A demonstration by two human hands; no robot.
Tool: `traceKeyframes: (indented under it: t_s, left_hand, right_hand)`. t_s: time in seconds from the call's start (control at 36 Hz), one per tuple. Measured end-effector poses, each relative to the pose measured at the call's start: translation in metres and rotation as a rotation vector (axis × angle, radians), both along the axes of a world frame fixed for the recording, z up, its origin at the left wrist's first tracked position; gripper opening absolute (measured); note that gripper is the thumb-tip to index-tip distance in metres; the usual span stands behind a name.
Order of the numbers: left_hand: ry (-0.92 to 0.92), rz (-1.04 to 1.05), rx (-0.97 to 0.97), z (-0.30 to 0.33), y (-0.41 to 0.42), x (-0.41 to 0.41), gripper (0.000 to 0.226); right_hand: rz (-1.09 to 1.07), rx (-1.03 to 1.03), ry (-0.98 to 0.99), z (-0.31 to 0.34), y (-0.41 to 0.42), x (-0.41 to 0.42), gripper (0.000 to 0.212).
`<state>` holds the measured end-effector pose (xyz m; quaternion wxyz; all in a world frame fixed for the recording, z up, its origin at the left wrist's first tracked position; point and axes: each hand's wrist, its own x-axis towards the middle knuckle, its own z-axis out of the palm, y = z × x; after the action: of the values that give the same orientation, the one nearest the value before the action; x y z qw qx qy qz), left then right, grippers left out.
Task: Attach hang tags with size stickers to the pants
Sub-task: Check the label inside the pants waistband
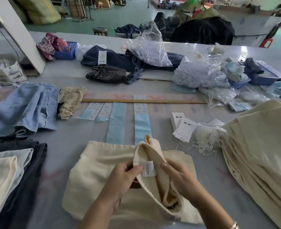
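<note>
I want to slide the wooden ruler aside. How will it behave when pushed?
The wooden ruler looks long, thin and flat, so it should slide rather than roll. It probably stays stiff. A sticker sheet overlapping it may shift too.

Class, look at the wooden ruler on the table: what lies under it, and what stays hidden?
A sticker strip passes under the wooden ruler: white labels show above and below it. The part beneath the ruler is covered, so that print cannot be seen.
</note>
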<state>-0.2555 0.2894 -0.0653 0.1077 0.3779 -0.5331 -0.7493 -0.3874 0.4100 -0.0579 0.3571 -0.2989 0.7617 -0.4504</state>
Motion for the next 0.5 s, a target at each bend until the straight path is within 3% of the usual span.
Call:
traceKeyframes:
  t_s: [0.14, 0.33, 0.5]
  left_hand:
    - [0.012, 0.027, 0.039, 0.001, -0.002, 0.010, 0.021]
    - [0.118, 0.046, 0.139, -0.001, 0.015, 0.011, 0.022]
    - [0.176, 0.062, 0.121, 0.000, 0.022, 0.009, 0.010]
  right_hand:
    - [-0.155, -0.131, -0.308, 0.017, 0.005, -0.021, 0.025]
    - [-0.336, -0.034, -0.698, 0.019, 0.000, -0.036, 0.060]
    - [-0.263, -0.040, -0.889, 0.014, -0.006, -0.048, 0.030]
